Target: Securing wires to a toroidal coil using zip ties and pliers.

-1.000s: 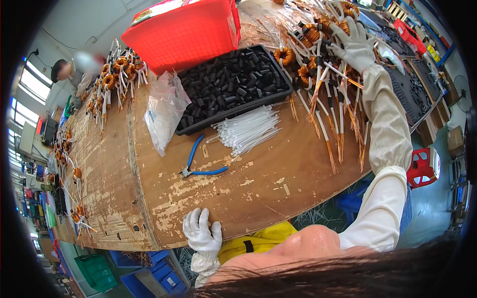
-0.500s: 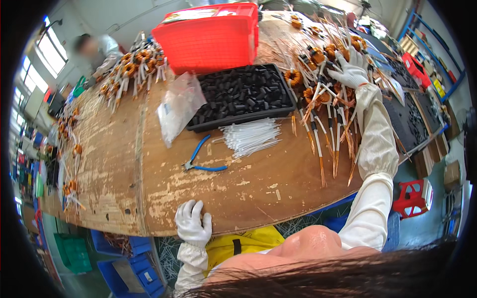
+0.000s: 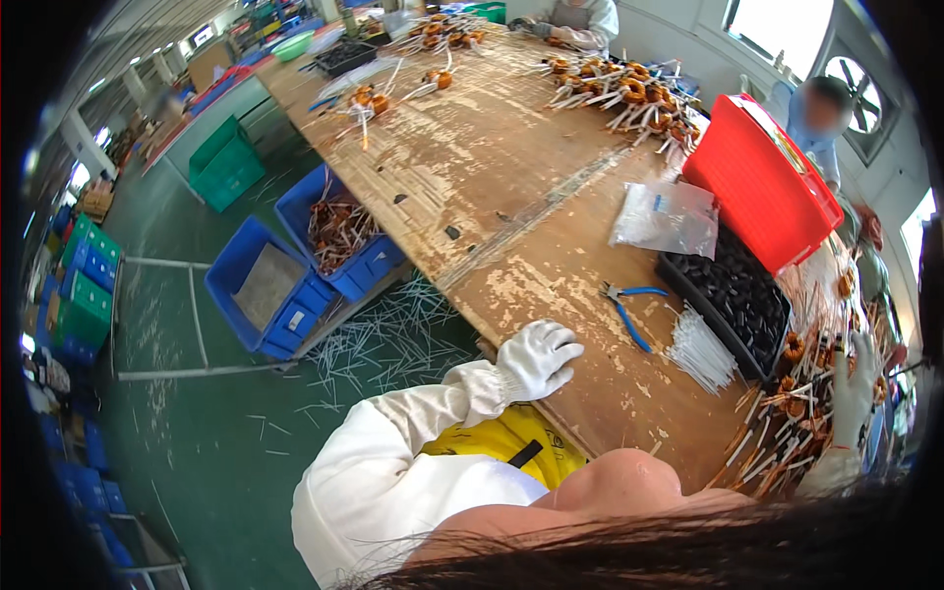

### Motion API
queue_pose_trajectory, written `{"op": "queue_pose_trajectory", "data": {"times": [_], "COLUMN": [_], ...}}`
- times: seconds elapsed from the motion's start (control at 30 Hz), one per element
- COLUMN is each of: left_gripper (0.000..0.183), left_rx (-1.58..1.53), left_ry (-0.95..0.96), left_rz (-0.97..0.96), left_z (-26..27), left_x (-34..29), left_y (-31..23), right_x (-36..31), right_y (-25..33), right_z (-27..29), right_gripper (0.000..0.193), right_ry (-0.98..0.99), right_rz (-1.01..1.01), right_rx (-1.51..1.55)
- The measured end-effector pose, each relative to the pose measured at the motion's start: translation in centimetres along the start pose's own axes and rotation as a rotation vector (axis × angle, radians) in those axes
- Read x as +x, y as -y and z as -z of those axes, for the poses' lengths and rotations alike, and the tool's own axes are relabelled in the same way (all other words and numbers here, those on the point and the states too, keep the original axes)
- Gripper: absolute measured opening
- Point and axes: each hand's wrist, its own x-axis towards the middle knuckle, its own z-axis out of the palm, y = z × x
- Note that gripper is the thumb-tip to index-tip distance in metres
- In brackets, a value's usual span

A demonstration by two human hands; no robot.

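My left hand, in a white glove, rests on the near edge of the wooden table with its fingers slightly bent and nothing in them. Far to the right, my right hand, also gloved, lies at a heap of copper-wound ring coils with white-sleeved leads. Its fingers are stretched out, and no coil shows in its grip. Between the hands are blue-handled cutters with spread handles and a bundle of white cable ties. Beside them stands a black tray full of short black sleeves.
A red crate and a clear plastic bag stand behind the tray. More coils lie along the far side, where other people work. Blue bins stand left of the table, and loose white strips litter the green floor.
The view has swung left, bringing the floor and bins into sight and pushing the coil heap to the right edge. My left hand stays on the table edge; my right stays by the coils.
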Motion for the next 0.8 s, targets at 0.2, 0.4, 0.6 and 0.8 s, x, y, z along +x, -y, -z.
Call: {"op": "queue_pose_trajectory", "data": {"times": [0.2,0.4,0.6,0.8], "left_gripper": [0.039,0.037,0.039,0.041], "left_rx": [-0.409,-0.38,-0.149,0.057], "left_ry": [-0.09,-0.284,-0.127,0.05], "left_rz": [0.269,0.471,0.677,0.708], "left_z": [0.3,4.2,10.7,14.0], "left_x": [0.0,-0.4,-2.5,1.7], "left_y": [0.6,8.7,18.3,26.2], "right_x": [-0.5,-2.7,-0.6,1.7], "right_y": [27.1,43.1,53.0,58.0], "right_z": [-2.8,-13.6,-19.7,-23.2], "right_gripper": [0.049,0.053,0.068,0.066], "right_ry": [0.084,0.233,0.271,0.148], "right_rz": [0.681,0.778,0.672,0.617], "right_rx": [0.446,0.696,0.748,0.703]}}
